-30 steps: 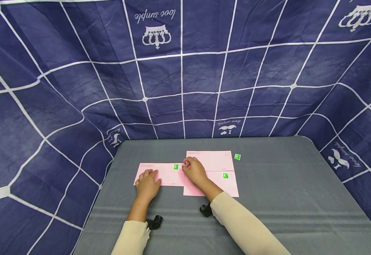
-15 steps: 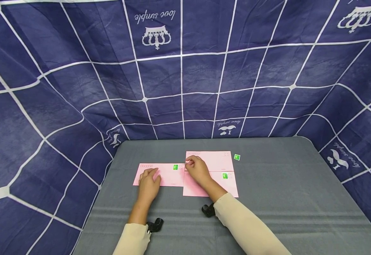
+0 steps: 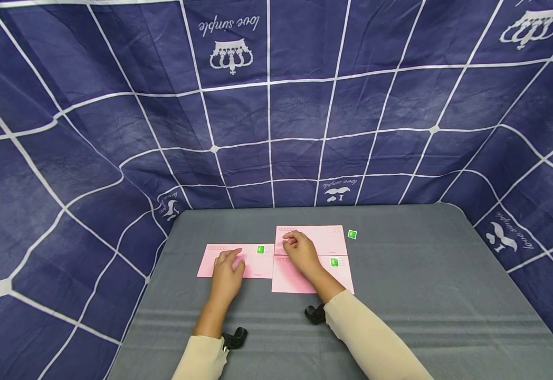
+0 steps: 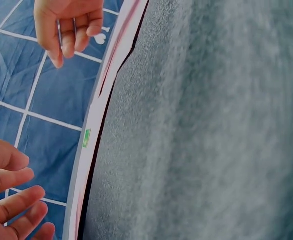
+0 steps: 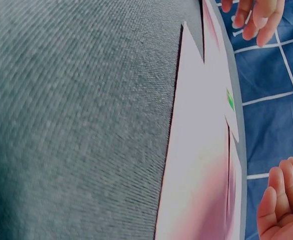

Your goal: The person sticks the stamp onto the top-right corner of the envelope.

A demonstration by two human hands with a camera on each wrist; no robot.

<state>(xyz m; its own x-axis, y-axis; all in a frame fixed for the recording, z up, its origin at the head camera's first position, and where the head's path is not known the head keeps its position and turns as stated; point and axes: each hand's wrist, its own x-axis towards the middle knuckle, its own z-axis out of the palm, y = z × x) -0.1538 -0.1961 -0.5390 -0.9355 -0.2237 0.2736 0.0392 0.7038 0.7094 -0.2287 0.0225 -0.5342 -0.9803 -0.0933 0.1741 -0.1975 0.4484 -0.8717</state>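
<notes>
My left hand (image 3: 227, 275) hovers over the left pink envelope (image 3: 253, 268), fingers loosely bent and holding nothing. A green stamp (image 3: 260, 249) sits near that envelope's upper right corner. My right hand (image 3: 301, 256) is above two more pink envelopes, the upper one (image 3: 321, 238) and the lower one (image 3: 289, 279), and its relaxed fingers (image 5: 281, 195) hold nothing. The lower envelope carries a green stamp (image 3: 335, 262) at its upper right; no stamp shows on the upper one. A loose green stamp (image 3: 352, 234) lies just right of the upper envelope.
The envelopes lie edge to edge on a grey cloth-covered table (image 3: 423, 295). A dark blue curtain (image 3: 300, 111) with white grid lines encloses the back and sides. Black wrist cameras (image 3: 235, 338) are strapped below both hands.
My right hand has moved right, from the stamped corner of the left envelope to over the upper right envelope. My left hand has lifted off the left envelope and shifted slightly right.
</notes>
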